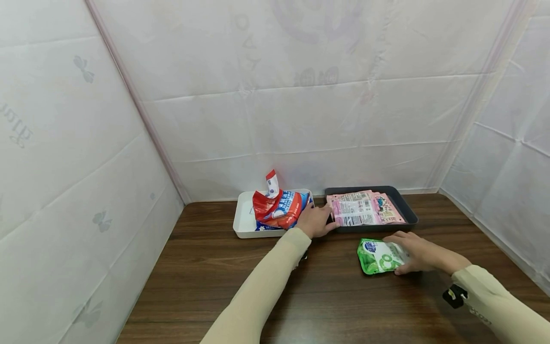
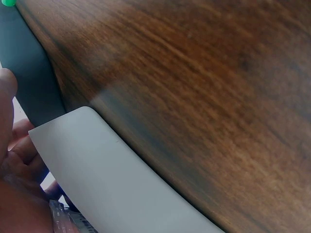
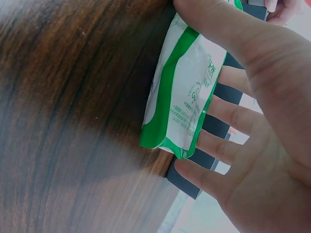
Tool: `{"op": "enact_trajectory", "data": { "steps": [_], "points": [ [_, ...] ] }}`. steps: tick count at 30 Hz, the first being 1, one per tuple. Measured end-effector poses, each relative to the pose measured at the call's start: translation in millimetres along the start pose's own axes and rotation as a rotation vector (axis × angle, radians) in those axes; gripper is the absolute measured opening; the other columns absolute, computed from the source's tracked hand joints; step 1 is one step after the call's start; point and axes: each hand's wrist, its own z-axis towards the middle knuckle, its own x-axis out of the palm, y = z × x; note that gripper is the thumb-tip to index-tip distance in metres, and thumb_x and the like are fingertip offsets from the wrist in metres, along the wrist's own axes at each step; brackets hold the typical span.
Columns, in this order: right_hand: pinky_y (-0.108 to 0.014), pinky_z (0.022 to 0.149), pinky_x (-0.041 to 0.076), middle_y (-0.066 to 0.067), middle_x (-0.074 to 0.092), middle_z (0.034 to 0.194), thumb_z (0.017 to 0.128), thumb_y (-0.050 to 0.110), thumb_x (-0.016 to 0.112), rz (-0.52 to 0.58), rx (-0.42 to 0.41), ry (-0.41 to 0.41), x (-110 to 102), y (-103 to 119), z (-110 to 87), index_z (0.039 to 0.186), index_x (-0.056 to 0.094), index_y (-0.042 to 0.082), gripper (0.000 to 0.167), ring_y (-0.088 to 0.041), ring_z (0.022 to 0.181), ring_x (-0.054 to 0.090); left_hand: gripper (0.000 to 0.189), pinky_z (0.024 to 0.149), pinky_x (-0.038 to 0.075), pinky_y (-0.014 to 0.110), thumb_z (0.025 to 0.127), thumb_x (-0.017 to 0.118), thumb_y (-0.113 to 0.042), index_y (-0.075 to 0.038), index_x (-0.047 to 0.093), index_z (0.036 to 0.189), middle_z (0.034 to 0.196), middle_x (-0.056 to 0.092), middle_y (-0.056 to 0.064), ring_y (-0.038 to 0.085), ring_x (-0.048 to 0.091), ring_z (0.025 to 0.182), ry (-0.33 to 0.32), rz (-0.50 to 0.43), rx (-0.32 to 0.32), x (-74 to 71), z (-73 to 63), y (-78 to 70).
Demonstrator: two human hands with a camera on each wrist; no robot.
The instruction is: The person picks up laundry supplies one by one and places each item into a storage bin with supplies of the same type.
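My right hand (image 1: 414, 251) is at the right end of a green and white pouch (image 1: 380, 257), low over the table. Thumb and fingers hold its opposite edges; the right wrist view shows the thumb across one side of the pouch (image 3: 189, 92) and spread fingers along the other. My left hand (image 1: 315, 220) reaches over the spot where a white tray (image 1: 247, 234) meets a dark grey tray (image 1: 410, 217). Its fingertips lie near the pink packets (image 1: 361, 209), the thumb by the dark tray's front rim. In the left wrist view the white tray (image 2: 107, 170) partly hides the fingers.
In the white tray lies a red and blue bag (image 1: 279, 210), its top sticking up, over a darker blue packet. Both trays stand at the back of the brown wooden table (image 1: 206, 286), against a pale sheet wall (image 1: 301, 119). More sheeting closes off both sides.
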Motion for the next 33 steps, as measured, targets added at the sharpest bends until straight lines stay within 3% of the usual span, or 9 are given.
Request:
{"op": "enact_trajectory", "data": {
  "steps": [19,26,33],
  "points": [
    [-0.061,0.088,0.052,-0.009,0.06,0.123,0.072,0.05,0.091,-0.03,0.036,-0.039,-2.2,2.6,-1.5,0.133,0.063,0.011,0.078,-0.033,0.109,0.055,0.066,0.122,0.03,0.044,0.099,0.053,-0.062,-0.017,0.055,0.147,0.131,0.07,0.002,0.017,0.067,0.119,-0.008,0.009,-0.005,-0.1,1.0,-0.5],
    [-0.057,0.085,0.053,-0.008,0.061,0.12,0.071,0.05,0.091,-0.045,0.03,-0.047,-2.9,1.6,-3.3,0.131,0.064,0.011,0.076,-0.031,0.105,0.056,0.065,0.123,0.029,0.044,0.1,0.053,-0.062,-0.018,0.054,0.148,0.142,0.064,0.001,0.017,0.065,0.123,-0.001,0.014,-0.005,1.0,1.1,0.0],
    [-0.058,0.085,0.053,-0.007,0.061,0.12,0.072,0.051,0.091,-0.046,0.032,-0.047,-2.3,-0.3,-4.6,0.131,0.064,0.013,0.076,-0.03,0.105,0.056,0.066,0.123,0.03,0.043,0.1,0.053,-0.062,-0.018,0.053,0.148,0.143,0.063,0.0,0.016,0.065,0.123,0.003,0.016,-0.007,1.8,0.9,-0.1]
  ]
}}
